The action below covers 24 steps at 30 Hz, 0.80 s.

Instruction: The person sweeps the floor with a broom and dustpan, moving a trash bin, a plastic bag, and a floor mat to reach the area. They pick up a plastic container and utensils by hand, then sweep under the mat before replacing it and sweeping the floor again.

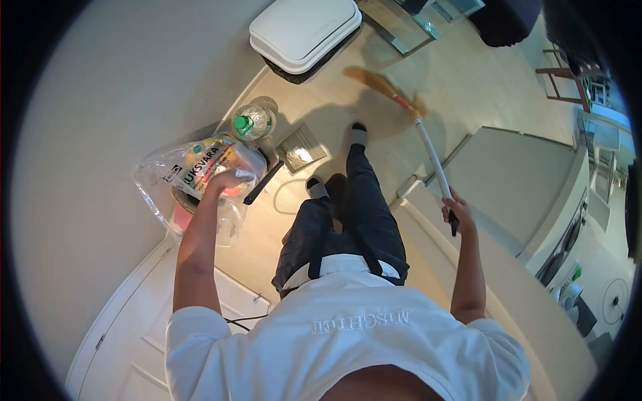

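My right hand is closed round the black grip of a broom, whose tan bristles, slightly blurred, reach over the floor near the white bin. On the left, my left hand lies at a clear plastic bag with dark lettering, filled with colourful items; its fingers are partly hidden, and what they grip is unclear. A large clear bottle with a green cap stands just behind the bag. Beside the bag, a black handle slants up toward a flat, see-through dustpan-like piece on the floor.
A white-lidded bin with a black liner stands by the wall at the top. Glass-and-metal furniture is at the upper right, with a wooden chair farther right. A white door is at lower left.
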### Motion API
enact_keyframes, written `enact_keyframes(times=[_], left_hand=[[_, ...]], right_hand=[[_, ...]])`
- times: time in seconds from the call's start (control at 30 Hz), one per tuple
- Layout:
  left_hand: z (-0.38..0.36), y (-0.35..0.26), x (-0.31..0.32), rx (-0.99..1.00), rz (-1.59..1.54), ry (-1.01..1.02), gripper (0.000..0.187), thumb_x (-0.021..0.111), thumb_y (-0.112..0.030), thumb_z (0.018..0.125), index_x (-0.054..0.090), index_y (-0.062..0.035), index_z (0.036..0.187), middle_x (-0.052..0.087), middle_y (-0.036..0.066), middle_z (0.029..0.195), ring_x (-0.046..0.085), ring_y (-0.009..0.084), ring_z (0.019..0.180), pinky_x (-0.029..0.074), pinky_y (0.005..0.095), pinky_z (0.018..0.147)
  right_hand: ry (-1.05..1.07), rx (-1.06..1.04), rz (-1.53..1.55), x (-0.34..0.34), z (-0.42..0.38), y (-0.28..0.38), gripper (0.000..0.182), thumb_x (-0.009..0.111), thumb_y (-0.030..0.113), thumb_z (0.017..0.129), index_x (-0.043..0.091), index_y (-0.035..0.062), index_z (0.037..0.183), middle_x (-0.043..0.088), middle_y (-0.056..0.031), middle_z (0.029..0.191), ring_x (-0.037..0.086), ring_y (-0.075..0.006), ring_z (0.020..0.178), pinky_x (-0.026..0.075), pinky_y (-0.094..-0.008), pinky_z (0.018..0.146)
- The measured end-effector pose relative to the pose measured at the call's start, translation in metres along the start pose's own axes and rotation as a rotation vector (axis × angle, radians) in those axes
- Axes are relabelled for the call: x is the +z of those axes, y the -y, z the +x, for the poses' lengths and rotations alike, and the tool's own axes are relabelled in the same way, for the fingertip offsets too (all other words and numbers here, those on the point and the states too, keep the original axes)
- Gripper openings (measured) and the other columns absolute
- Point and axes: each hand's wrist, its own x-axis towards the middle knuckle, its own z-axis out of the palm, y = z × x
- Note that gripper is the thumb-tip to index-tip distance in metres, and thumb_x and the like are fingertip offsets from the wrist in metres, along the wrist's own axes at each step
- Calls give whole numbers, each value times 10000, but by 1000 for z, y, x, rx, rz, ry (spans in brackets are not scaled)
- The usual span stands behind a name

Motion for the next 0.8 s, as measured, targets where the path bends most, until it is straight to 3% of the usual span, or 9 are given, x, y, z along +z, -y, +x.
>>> enact_keyframes(times=[0.07, 0.2, 0.27, 0.37, 0.47, 0.5, 0.57, 0.63, 0.8], left_hand=[[-3, 43, 22, -457, -152, 18, 717, 632, -472, 673, 349, -61, 1187, 454, 213, 1088, 474, 336, 965, 427, 441, 792], [3, 101, 72, -368, -804, -73, 670, 637, -460, 678, 371, -25, 1113, 462, 191, 944, 522, 320, 847, 482, 398, 700], [-3, 78, 90, -266, -1388, -3, 648, 632, -386, 713, 342, 18, 1129, 394, 242, 1042, 493, 354, 887, 501, 386, 696], [17, 73, 115, -1, -1883, -38, 567, 593, -286, 767, 314, 57, 1123, 409, 257, 1016, 464, 376, 938, 510, 369, 689], [62, 97, 119, -7, -2265, 235, 394, 508, -201, 826, 348, 93, 1033, 434, 221, 919, 501, 271, 727, 491, 273, 539], [64, 92, 118, 20, -2488, 454, 363, 490, -200, 836, 363, 100, 997, 438, 205, 884, 493, 230, 642, 468, 242, 480], [61, 77, 109, -86, -2477, 267, 348, 449, -221, 854, 379, 103, 959, 434, 169, 817, 428, 165, 535, 404, 212, 406], [51, 66, 108, -114, -2313, 39, 381, 440, -267, 857, 379, 98, 951, 437, 160, 770, 435, 156, 549, 395, 193, 403], [76, 98, 134, -123, -2467, -38, 32, 313, 11, 769, 342, 0, 777, 354, 72, 588, 296, 138, 370, 331, 241, 338]], right_hand=[[76, -78, 32, 8, 24, -24, 425, 491, 88, 773, 381, 36, 1180, 422, -23, 500, 408, -125, 367, 356, -245, 338], [-11, -10, 252, 65, 103, -54, 82, 474, 103, 764, 430, 36, 775, 422, -43, 488, 425, -152, 355, 367, -259, 344], [32, 18, -108, 95, 118, -86, 103, 489, 100, 748, 411, 34, 750, 434, -57, 486, 445, -163, 363, 373, -266, 346], [-50, -65, -275, 147, 67, -126, 363, 474, 51, 732, 399, 11, 1084, 480, -75, 505, 467, -158, 371, 391, -299, 321], [-45, -19, -534, 164, 24, -156, 610, 488, 61, 749, 216, 71, 1295, 445, -54, 493, 462, -147, 373, 386, -294, 323], [-45, -16, -536, 160, 13, -166, 610, 488, 61, 749, 216, 71, 1295, 445, -54, 493, 462, -147, 373, 386, -294, 323], [145, -55, -449, 151, -2, -175, 599, 496, 51, 734, 249, 47, 1280, 481, -71, 550, 472, -163, 391, 403, -293, 352], [244, 144, -109, 125, -36, -159, 605, 526, 64, 738, 268, 90, 1285, 452, -46, 511, 450, -135, 381, 388, -277, 350], [188, 34, -125, 61, -91, -130, 486, 512, 69, 747, 351, 45, 1205, 406, -26, 480, 412, -123, 343, 359, -273, 323]])
